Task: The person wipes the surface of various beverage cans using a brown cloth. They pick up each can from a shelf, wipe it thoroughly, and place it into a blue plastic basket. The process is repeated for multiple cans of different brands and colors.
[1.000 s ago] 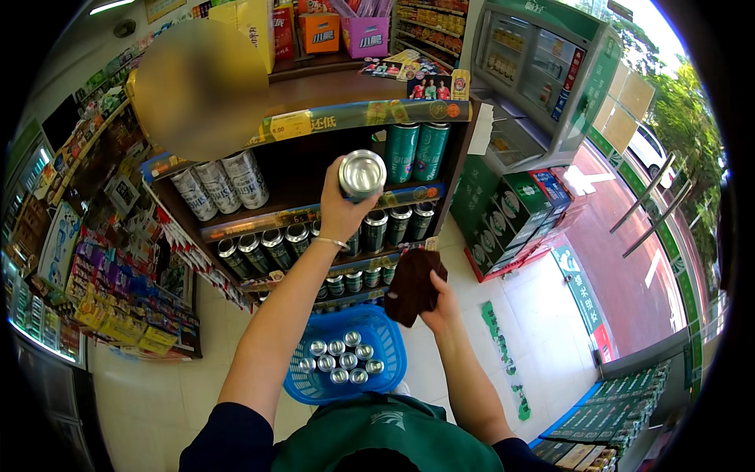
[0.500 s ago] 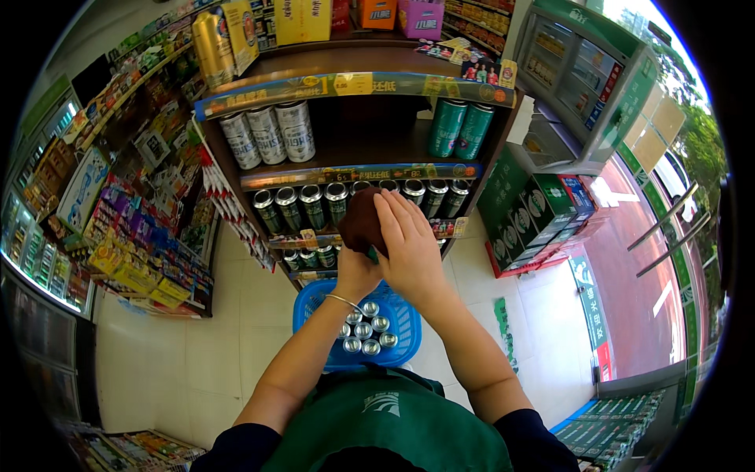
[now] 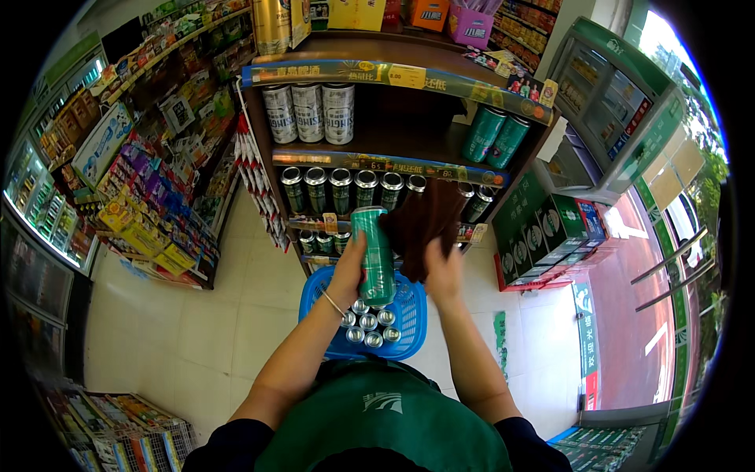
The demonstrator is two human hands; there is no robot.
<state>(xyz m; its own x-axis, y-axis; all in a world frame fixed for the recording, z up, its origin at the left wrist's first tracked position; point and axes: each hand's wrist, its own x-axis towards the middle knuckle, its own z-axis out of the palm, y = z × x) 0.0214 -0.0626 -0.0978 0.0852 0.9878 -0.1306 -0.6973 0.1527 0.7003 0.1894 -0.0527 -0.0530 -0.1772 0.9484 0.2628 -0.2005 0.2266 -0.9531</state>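
My left hand (image 3: pixel 348 271) is wrapped round a tall green drink can (image 3: pixel 373 252), held upright and slightly tilted in front of the shelves. A dark brown cloth (image 3: pixel 425 224) hangs from my right hand (image 3: pixel 445 275), just to the right of the can; motion blurs cloth and fingers. Below them stands a blue plastic basket (image 3: pixel 416 318) with several cans (image 3: pixel 367 321) in it, their silver tops up. Two green cans (image 3: pixel 494 138) stand at the right end of the upper shelf (image 3: pixel 393 126), and three silver-white cans (image 3: pixel 308 114) at its left.
Several dark green cans (image 3: pixel 340 189) line the shelf below. Stacked green cartons (image 3: pixel 543 240) and a glass-door cooler (image 3: pixel 613 118) stand at the right, beside the doorway. Snack racks (image 3: pixel 149 197) run along the left. Boxes (image 3: pixel 431 14) sit on top of the shelf unit.
The cloth, earlier bunched over the top between both hands, has come away to the right with my right hand. The green can now shows in my left hand. The view has shifted slightly.
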